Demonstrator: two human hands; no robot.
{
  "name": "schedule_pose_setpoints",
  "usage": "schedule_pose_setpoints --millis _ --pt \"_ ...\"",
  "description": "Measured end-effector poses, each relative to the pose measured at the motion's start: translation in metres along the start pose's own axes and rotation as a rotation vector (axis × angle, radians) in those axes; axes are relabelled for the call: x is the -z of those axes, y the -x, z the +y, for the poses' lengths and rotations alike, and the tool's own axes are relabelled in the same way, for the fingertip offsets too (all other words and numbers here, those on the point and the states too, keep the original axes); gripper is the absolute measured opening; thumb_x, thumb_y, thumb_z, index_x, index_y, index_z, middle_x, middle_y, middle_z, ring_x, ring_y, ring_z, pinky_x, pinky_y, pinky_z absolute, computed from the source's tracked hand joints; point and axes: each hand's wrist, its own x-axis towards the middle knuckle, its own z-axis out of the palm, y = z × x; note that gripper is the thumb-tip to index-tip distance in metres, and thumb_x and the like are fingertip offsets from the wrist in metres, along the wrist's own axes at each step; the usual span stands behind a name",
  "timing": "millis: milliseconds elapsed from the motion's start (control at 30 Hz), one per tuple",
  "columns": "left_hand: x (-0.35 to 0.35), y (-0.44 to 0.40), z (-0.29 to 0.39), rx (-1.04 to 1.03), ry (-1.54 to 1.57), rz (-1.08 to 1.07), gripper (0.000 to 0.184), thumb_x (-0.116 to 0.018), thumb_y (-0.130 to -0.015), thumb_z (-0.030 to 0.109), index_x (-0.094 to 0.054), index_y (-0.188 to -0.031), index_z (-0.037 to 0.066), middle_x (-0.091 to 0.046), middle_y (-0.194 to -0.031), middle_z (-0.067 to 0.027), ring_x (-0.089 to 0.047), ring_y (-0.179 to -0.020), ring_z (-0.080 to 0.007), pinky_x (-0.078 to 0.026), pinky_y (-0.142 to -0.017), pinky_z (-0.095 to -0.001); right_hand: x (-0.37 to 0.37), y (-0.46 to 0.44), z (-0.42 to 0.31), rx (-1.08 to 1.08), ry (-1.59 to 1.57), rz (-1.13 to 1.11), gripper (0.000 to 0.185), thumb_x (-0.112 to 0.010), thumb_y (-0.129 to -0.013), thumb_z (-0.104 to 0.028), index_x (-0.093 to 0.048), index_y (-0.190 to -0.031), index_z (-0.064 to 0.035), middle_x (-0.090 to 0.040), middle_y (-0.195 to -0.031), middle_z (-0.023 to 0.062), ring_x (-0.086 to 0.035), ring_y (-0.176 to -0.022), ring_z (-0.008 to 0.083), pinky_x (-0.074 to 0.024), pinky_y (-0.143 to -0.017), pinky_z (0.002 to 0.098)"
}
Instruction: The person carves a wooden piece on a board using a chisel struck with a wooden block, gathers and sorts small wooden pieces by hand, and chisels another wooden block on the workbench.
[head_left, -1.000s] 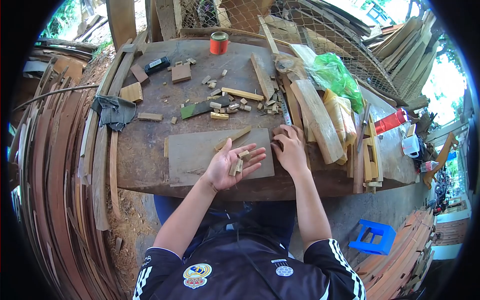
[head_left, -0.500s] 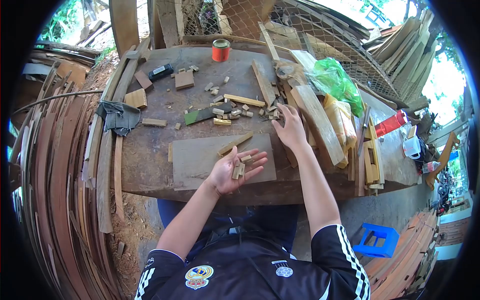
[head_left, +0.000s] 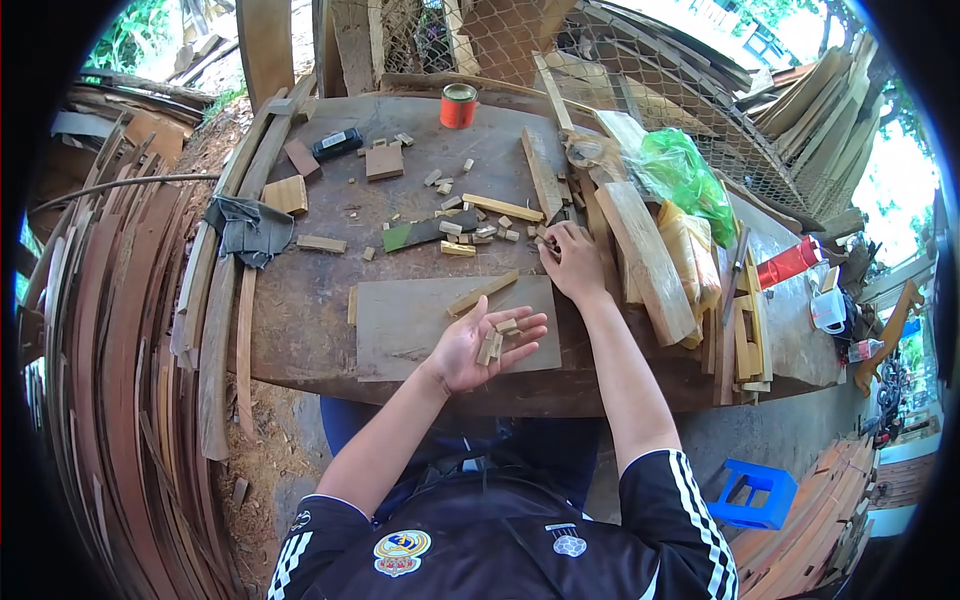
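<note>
My left hand (head_left: 468,350) is turned palm up above the grey board (head_left: 400,320), fingers stretched out. Several small wooden blocks (head_left: 490,348) rest across its palm and fingers. At the right end of the scattered offcuts, my right hand (head_left: 575,262) lies palm down with its fingers curled together on the table. What its fingertips touch or pinch is hidden. To its left lie several small wooden pieces (head_left: 484,233), a yellowish wooden strip (head_left: 504,207) and a dark, green-ended flat piece (head_left: 415,232). Another wooden stick (head_left: 482,293) lies on the grey board, beyond the left hand.
An orange can (head_left: 458,108) stands at the table's back. Long planks (head_left: 645,265), a green plastic bag (head_left: 685,180) and a yellow bag (head_left: 688,260) crowd the right side. A dark cloth (head_left: 248,230) hangs at the left edge. On the ground sits a blue stool (head_left: 755,495).
My right hand has come down, and its spread fingers have curled together at the edge of the small pieces. My left hand still carries the blocks. The view has shifted slightly.
</note>
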Motion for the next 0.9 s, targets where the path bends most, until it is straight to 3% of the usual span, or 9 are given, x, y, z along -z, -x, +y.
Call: schedule_pose_setpoints --millis 233,333,467,567,900 --pt "-0.005 0.001 0.000 -0.017 -0.021 0.035 0.076 -0.028 -0.111 0.056 -0.034 -0.153 -0.007 -0.046 -0.153 -0.0253 -0.047 -0.144 -0.0360 -0.043 -0.121 -0.0472 -0.009 -0.008 -0.007 -0.101 0.034 0.046 0.027 -0.069 -0.092 -0.026 -0.063 -0.113 -0.0089 -0.066 -0.108 0.0145 -0.069 -0.096 0.0380 -0.0568 -0.081 0.0490" --pt "-0.008 0.002 0.000 -0.013 -0.030 0.068 0.077 -0.024 -0.111 0.055 -0.033 -0.154 -0.009 -0.045 -0.154 -0.0272 -0.045 -0.146 -0.0377 -0.042 -0.121 -0.0487 -0.010 -0.009 -0.003 -0.113 0.082 -0.054 0.032 -0.068 -0.093 -0.027 -0.062 -0.118 -0.0091 -0.067 -0.106 0.0164 -0.071 -0.095 0.0398 -0.0579 -0.080 0.0506" --pt "-0.007 0.001 0.001 -0.006 -0.023 0.075 0.077 -0.024 -0.111 0.055 -0.035 -0.153 -0.009 -0.046 -0.153 -0.0270 -0.045 -0.145 -0.0382 -0.043 -0.121 -0.0491 0.000 -0.012 -0.009 -0.154 0.106 -0.111 0.026 -0.066 -0.093 -0.026 -0.060 -0.112 -0.0083 -0.066 -0.103 0.0162 -0.070 -0.092 0.0405 -0.0574 -0.080 0.0515" --pt "-0.005 0.000 0.001 0.003 -0.017 0.058 0.076 -0.024 -0.111 0.056 -0.037 -0.151 -0.006 -0.049 -0.150 -0.0247 -0.049 -0.142 -0.0363 -0.045 -0.119 -0.0471 -0.009 -0.007 -0.004 -0.061 0.161 -0.044 0.023 -0.065 -0.095 -0.025 -0.058 -0.108 -0.0075 -0.066 -0.103 0.0165 -0.070 -0.092 0.0412 -0.0573 -0.080 0.0513" --pt "0.001 -0.001 0.000 0.001 -0.016 0.033 0.074 -0.022 -0.112 0.056 -0.040 -0.151 -0.004 -0.051 -0.150 -0.0226 -0.051 -0.140 -0.0340 -0.044 -0.119 -0.0466 0.014 -0.001 0.004 0.042 0.113 -0.167 0.019 -0.063 -0.096 -0.022 -0.066 -0.107 -0.0072 -0.068 -0.103 0.0162 -0.070 -0.091 0.0402 -0.0574 -0.081 0.0500"
